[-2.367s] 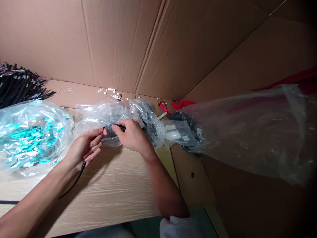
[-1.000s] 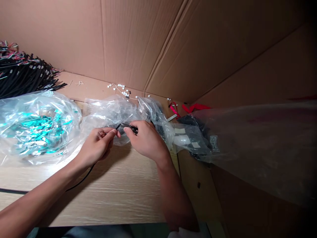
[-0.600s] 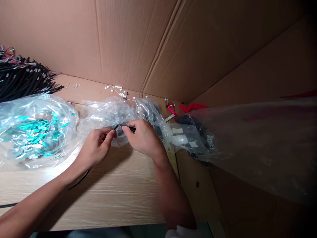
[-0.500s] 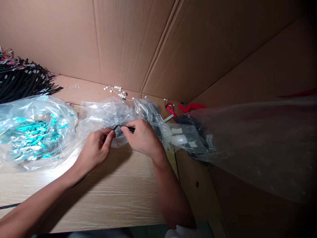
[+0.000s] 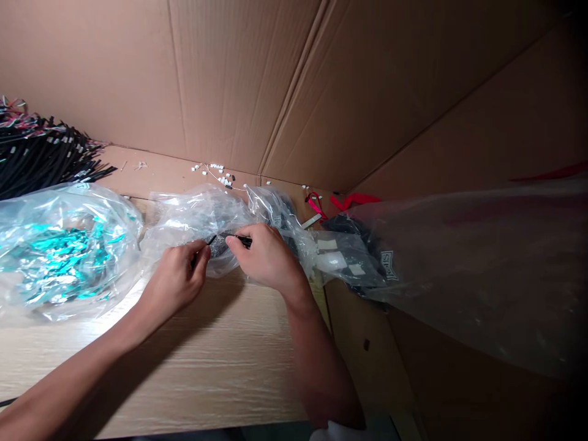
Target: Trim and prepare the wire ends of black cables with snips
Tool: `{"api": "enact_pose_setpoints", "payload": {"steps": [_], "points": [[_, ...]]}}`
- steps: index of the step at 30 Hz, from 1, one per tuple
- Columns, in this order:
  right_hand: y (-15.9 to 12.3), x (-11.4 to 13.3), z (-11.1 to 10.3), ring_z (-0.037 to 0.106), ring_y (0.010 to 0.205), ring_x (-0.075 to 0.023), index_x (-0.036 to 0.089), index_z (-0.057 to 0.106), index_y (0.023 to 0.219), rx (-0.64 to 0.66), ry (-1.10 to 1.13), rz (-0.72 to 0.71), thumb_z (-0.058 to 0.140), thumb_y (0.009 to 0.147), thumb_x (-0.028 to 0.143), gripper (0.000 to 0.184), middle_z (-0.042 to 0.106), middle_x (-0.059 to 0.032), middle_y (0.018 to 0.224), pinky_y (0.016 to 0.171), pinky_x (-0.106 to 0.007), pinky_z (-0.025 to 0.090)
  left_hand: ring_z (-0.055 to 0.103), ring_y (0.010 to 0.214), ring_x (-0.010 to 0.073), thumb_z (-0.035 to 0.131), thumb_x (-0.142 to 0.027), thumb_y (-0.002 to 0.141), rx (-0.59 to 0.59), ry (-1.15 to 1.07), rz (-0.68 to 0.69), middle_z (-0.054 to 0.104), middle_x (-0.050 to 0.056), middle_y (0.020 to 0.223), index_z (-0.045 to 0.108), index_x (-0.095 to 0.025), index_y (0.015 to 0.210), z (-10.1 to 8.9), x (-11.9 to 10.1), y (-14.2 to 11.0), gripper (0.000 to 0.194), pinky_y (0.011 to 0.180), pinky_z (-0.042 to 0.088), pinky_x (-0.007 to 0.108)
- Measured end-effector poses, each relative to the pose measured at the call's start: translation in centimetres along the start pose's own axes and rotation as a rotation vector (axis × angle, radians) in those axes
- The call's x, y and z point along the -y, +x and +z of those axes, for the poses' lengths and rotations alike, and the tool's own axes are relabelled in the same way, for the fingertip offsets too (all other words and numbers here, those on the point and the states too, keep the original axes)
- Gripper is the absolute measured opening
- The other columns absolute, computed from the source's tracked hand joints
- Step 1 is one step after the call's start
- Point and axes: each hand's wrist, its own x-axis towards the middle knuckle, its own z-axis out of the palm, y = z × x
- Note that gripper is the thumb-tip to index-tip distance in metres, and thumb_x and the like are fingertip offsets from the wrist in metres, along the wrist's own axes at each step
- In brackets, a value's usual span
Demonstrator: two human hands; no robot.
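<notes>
Desktop (image 5: 197, 380), black cable (image 5: 241, 241) between hands (image 5: 174, 288) (image 5: 269, 260)

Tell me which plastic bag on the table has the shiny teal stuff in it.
The round clear plastic bag at far left, beside the left hand; the bag at the hands shows dark contents instead.

Left hand (image 5: 174, 286), right hand (image 5: 269, 258) pinching black cable (image 5: 241, 241) (hands just apart) over crumpled clear plastic bag (image 5: 197, 211).

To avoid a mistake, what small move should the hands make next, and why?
Probably draw the black cable away from the clear plastic bag: the left hand and right hand both pinch it directly against the bag, which could snag it.
</notes>
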Motion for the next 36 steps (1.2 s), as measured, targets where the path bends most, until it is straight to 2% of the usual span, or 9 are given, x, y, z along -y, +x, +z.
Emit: {"api": "enact_pose_setpoints", "payload": {"steps": [6, 13, 17, 22, 30, 33, 36], "points": [[0.2, -0.2, 0.4, 0.04, 0.062, -0.0146, 0.021, 0.052, 0.062, 0.014, 0.039, -0.032, 0.059, 0.096, 0.032, 0.036, 0.053, 0.0009, 0.061, 0.06, -0.031, 0.031, 0.038, 0.049, 0.0115, 0.043, -0.036, 0.102, -0.027, 0.007, 0.018, 0.048, -0.004, 0.056, 0.059, -0.019, 0.075, 0.1, -0.4, -0.2, 0.036, 0.053, 0.027, 0.028], [0.2, -0.4, 0.6, 0.04, 0.061, -0.0139, 0.021, 0.053, 0.063, 0.006, 0.073, -0.034, 0.059, 0.096, 0.031, 0.035, 0.051, 0.0018, 0.06, 0.06, -0.029, 0.033, 0.026, 0.048, 0.0102, 0.045, -0.033, 0.1, -0.07, -0.003, 0.005, 0.036, -0.008, 0.051, 0.048, -0.021, 0.071, 0.6, -0.8, -0.6, 0.031, 0.05, 0.024, 0.026], [0.3, -0.4, 0.7, 0.041, 0.061, -0.0145, 0.021, 0.055, 0.064, 0.006, 0.054, -0.046, 0.06, 0.096, 0.03, 0.034, 0.053, 0.0011, 0.061, 0.061, -0.03, 0.033, 0.023, 0.049, 0.0105, 0.044, -0.032, 0.099, -0.066, 0.002, -0.005, 0.035, -0.007, 0.051, 0.047, -0.022, 0.07, 0.7, -0.9, -0.6, 0.031, 0.05, 0.024, 0.026], [0.3, -0.5, 0.6, 0.04, 0.06, -0.0136, 0.021, 0.048, 0.063, 0.019, 0.075, -0.039, 0.058, 0.096, 0.03, 0.036, 0.049, 0.0021, 0.06, 0.06, -0.029, 0.032, 0.023, 0.048, 0.011, 0.044, -0.03, 0.097, -0.055, 0.031, -0.004, 0.035, -0.007, 0.051, 0.045, -0.022, 0.07, 0.6, -0.8, -0.3, 0.029, 0.051, 0.023, 0.027], [0.2, -0.8, 0.2, 0.044, 0.068, -0.0159, 0.022, 0.047, 0.062, 0.02, 0.022, -0.027, 0.057, 0.095, 0.035, 0.037, 0.053, 0.0007, 0.062, 0.062, -0.029, 0.031, 0.034, 0.044, 0.013, 0.042, -0.026, 0.098, -0.057, 0.163, -0.012, 0.04, -0.003, 0.051, 0.043, -0.024, 0.07, 0.9, -1.0, -0.3, 0.028, 0.055, 0.023, 0.031], [0.2, -0.7, 0.2, 0.043, 0.066, -0.0153, 0.022, 0.046, 0.062, 0.025, 0.038, -0.042, 0.057, 0.096, 0.035, 0.037, 0.051, 0.0012, 0.062, 0.062, -0.03, 0.031, 0.043, 0.043, 0.0153, 0.04, -0.023, 0.1, -0.036, 0.258, 0.015, 0.044, -0.002, 0.052, 0.049, -0.023, 0.074, 1.1, -0.6, -0.4, 0.028, 0.055, 0.023, 0.032], [0.2, -0.6, 0.1, 0.043, 0.064, -0.0149, 0.022, 0.048, 0.062, 0.04, 0.042, -0.049, 0.057, 0.096, 0.033, 0.037, 0.051, 0.0015, 0.061, 0.062, -0.03, 0.032, 0.055, 0.048, 0.0193, 0.038, -0.023, 0.102, -0.008, 0.403, 0.04, 0.056, 0.003, 0.056, 0.058, -0.021, 0.082, 1.1, -0.2, -0.5, 0.029, 0.055, 0.024, 0.032]]}}
